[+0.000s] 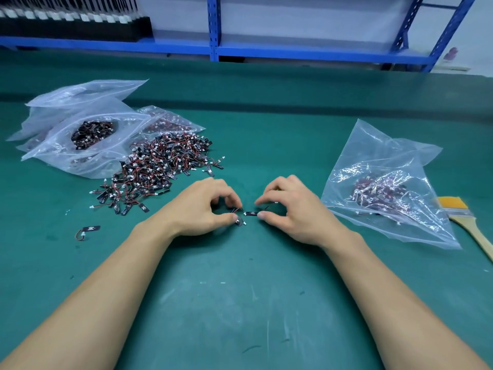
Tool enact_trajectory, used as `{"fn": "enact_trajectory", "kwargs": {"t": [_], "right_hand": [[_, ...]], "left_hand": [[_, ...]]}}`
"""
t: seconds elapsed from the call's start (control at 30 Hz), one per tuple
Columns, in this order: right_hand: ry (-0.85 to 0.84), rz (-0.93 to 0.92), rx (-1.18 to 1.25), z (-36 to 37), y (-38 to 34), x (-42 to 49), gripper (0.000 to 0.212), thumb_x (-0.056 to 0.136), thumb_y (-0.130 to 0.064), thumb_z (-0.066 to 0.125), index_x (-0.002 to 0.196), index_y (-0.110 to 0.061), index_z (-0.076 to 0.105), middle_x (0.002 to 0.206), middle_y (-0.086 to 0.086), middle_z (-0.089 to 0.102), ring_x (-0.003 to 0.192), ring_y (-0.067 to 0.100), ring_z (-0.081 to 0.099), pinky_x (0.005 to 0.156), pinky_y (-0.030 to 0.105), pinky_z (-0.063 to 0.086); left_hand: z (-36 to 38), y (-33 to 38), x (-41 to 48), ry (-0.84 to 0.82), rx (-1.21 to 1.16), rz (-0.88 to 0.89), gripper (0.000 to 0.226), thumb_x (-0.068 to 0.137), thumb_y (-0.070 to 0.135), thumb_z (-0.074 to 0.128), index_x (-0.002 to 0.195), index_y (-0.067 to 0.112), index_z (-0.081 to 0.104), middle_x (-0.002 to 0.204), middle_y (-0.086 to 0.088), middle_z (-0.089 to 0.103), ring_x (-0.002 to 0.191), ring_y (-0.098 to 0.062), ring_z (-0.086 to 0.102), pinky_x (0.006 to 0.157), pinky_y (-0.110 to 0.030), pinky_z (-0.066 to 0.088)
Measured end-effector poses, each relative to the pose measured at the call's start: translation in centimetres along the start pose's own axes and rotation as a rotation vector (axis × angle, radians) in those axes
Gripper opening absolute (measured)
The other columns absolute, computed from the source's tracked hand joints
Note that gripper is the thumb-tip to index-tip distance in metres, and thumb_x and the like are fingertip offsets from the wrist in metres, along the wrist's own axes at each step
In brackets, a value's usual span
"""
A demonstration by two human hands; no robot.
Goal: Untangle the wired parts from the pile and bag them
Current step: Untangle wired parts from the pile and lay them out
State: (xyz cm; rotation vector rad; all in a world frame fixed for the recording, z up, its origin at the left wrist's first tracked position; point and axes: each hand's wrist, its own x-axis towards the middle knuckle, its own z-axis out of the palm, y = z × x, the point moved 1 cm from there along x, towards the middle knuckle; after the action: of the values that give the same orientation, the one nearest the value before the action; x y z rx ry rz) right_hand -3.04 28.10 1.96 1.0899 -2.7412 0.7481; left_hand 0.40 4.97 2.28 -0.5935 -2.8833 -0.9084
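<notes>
Centre: left hand [205, 206] and right hand [290, 209], fingers [262, 215] of both curled, pinching tangled wired parts [250, 213] low over the green surface [240, 289]. Pile [160, 166] at 10 o'clock beside part-filled zip bags [80, 134]. Clear bag [386, 188] with parts at 3 o'clock, paintbrush [469, 222] just past it. Stray part [89, 231] at 8 o'clock. White marks on the black tabs are too small to read.

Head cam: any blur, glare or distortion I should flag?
Head view: wide-angle bowing curves the blue shelf; the far rack top left is smeared; glare speckles the right bag; left hand, right hand and the wired part they pinch are sharp; shadows soft.
</notes>
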Motion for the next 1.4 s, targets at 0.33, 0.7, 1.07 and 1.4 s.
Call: {"fn": "enact_trajectory", "kwargs": {"t": [0.33, 0.7, 1.07, 1.4], "right_hand": [[-0.052, 0.030, -0.024, -0.1, 0.4, 0.1, 0.007, 0.092, -0.033, 0.070, 0.091, -0.028, 0.074, 0.080, -0.014, 0.056, 0.083, 0.010, 0.044, 0.079, 0.036, 0.046], [-0.032, 0.053, -0.017, -0.4, 0.4, 0.0, 0.008, 0.090, -0.031, 0.071, 0.087, -0.023, 0.075, 0.078, -0.012, 0.059, 0.081, 0.012, 0.049, 0.079, 0.033, 0.045], [-0.020, 0.074, 0.002, -0.3, 0.5, 0.0, 0.007, 0.088, -0.030, 0.072, 0.084, -0.025, 0.073, 0.077, -0.011, 0.060, 0.078, 0.010, 0.050, 0.079, 0.035, 0.047], [-0.027, 0.091, 0.006, -0.4, 0.5, 0.0, 0.008, 0.089, -0.033, 0.071, 0.085, -0.026, 0.073, 0.078, -0.011, 0.059, 0.078, 0.010, 0.051, 0.078, 0.034, 0.047]], "left_hand": [[-0.4, -1.1, 0.0, 0.026, -0.066, -0.044, 0.016, 0.071, 0.039, 0.087, 0.078, 0.033, 0.074, 0.073, 0.014, 0.064, 0.067, -0.007, 0.053, 0.059, -0.020, 0.041], [0.2, -0.3, 0.2, -0.013, -0.074, 0.014, 0.009, 0.078, 0.035, 0.083, 0.081, 0.034, 0.075, 0.077, 0.014, 0.063, 0.075, -0.009, 0.054, 0.068, -0.028, 0.046], [0.5, 0.2, 0.1, -0.018, -0.015, 0.041, 0.035, 0.077, 0.049, 0.079, 0.108, 0.034, 0.074, 0.097, 0.015, 0.061, 0.097, -0.003, 0.054, 0.083, -0.018, 0.041], [0.7, 0.4, 0.1, -0.014, -0.042, 0.041, 0.020, 0.075, 0.047, 0.081, 0.090, 0.035, 0.074, 0.087, 0.015, 0.064, 0.091, -0.004, 0.053, 0.076, -0.018, 0.039]]}}
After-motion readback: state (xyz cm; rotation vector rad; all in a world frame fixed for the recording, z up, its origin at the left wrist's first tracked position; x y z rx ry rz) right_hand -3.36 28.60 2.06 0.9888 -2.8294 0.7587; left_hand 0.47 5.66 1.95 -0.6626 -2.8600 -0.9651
